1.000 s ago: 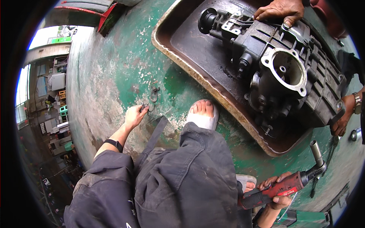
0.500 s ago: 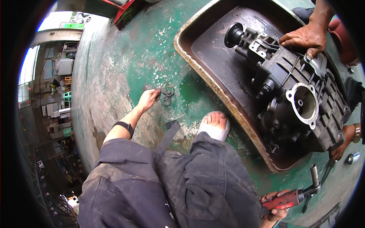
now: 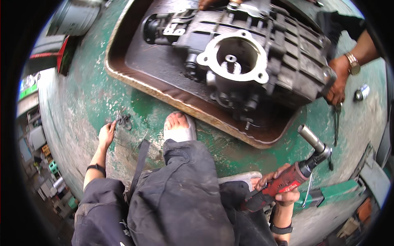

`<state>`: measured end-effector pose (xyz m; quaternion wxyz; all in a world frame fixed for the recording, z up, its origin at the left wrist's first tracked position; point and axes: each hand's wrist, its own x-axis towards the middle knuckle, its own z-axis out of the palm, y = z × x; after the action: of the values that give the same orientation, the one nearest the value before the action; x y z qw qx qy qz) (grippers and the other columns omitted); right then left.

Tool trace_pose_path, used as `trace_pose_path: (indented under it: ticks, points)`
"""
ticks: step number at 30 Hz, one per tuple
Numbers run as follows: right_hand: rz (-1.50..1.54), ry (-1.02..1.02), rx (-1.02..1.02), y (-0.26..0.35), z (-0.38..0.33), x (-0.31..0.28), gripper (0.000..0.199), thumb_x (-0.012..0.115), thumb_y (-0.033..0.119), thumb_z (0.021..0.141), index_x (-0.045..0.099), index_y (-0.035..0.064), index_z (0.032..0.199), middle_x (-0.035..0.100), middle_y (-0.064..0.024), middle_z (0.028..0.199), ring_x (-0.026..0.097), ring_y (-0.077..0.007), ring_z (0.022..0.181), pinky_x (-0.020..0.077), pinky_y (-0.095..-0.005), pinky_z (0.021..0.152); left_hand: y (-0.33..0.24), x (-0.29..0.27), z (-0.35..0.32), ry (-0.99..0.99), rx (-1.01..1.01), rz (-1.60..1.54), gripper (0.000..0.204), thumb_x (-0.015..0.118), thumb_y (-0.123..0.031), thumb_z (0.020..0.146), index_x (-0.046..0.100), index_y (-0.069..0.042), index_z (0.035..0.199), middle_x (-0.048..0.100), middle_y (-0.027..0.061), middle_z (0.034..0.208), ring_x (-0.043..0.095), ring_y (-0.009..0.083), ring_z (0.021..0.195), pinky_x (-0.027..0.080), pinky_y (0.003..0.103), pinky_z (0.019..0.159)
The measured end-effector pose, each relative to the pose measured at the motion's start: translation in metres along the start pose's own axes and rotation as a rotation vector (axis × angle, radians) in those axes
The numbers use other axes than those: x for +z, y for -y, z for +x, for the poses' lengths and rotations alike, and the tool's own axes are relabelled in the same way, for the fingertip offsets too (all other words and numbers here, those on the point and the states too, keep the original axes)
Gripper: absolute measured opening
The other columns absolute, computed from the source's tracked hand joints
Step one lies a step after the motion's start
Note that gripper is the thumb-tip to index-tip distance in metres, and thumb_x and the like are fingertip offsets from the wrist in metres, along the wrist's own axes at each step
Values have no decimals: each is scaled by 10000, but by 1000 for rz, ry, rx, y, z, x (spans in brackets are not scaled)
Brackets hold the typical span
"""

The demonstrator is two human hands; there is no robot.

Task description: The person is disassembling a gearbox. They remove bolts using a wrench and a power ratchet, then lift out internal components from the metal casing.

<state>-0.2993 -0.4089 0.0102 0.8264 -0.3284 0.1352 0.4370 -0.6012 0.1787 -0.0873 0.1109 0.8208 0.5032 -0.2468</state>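
My left hand (image 3: 107, 133) reaches to the floor on the left, its fingers pinched at the edge of a small pile of dark metal parts (image 3: 124, 121). What lies between the fingertips is too small to make out. In my right hand (image 3: 287, 197) is a red-and-black cordless ratchet wrench (image 3: 283, 180), with a long silver socket (image 3: 310, 137) pointing up and away to the left. Ahead, a grey metal gearbox (image 3: 287, 59) with a round flanged opening lies in a large brown metal tray (image 3: 172, 100).
Another person's hand with a wristwatch (image 3: 339, 78) is at the gearbox's right end; fingers (image 3: 208, 3) touch its far side. A small can (image 3: 362, 92) stands on the right. A green metal beam (image 3: 338, 192) lies at lower right. A grey drum (image 3: 75, 18) stands far left.
My view has swung right, so the gearbox and tray appear further left. The ratchet wrench in my right hand has come up into fuller view. My left hand stays by the small parts.
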Motion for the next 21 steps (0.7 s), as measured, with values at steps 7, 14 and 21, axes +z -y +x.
trace_pose_path:
  ticks: [7, 14, 21]
  points:
    - [-12, -191, 138, 5, 7, -8, 607, 637, 80, 421, 493, -13, 1004, 639, -307, 839, 649, -446, 771, 536, -544, 725, -197, -73, -56, -99, 544, -388, 198, 583, -167, 961, 605, 11, 879, 509, 16, 716, 438, 82, 672, 389, 237, 633]
    - [138, -212, 287, -4, 16, -26, 581, 625, 67, 487, 509, -42, 1046, 644, -304, 845, 663, -430, 759, 566, -519, 674, -352, -99, -130, -8, 1254, -299, 86, 697, -38, 815, 626, 8, 828, 616, 69, 695, 531, 159, 571, 425, 270, 563]
    - [186, -32, 158, 21, 4, -26, 606, 658, 9, 473, 499, -62, 1055, 641, -316, 877, 653, -471, 826, 534, -571, 706, -394, -125, -152, -17, 1416, -303, 27, 625, -1, 836, 613, 11, 815, 627, 86, 707, 526, 175, 557, 404, 296, 522]
